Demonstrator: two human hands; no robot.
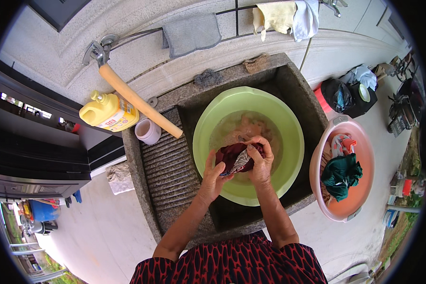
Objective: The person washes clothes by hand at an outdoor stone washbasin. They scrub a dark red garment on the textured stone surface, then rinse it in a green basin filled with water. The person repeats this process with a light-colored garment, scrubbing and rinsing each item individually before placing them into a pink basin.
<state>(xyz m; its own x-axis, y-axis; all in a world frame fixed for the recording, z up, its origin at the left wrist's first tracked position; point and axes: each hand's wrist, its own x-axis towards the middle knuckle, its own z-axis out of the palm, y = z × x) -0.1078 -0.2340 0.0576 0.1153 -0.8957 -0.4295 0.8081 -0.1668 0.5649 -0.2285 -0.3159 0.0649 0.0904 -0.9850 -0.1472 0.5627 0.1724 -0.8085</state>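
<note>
A dark maroon cloth with a white pattern (240, 158) is stretched between my two hands, above the water in a green plastic basin (293, 149). My left hand (214, 177) grips its left end, thumb on top. On the other end, my right hand (262, 159) pinches the fabric between thumb and fingers. Beneath the hands, a pinkish cloth (248, 126) lies in the cloudy water. The basin stands inside a stone laundry sink (307, 103). Part of the maroon cloth is hidden behind my fingers.
Left of the basin is a ribbed washboard (170, 170) with a pale purple tub (148, 131). A yellow pump jug (110, 112) stands by a tap hose (138, 99). At right, a pink basin (364, 170) holds a green garment (340, 176). Cloths hang on a rail (236, 10).
</note>
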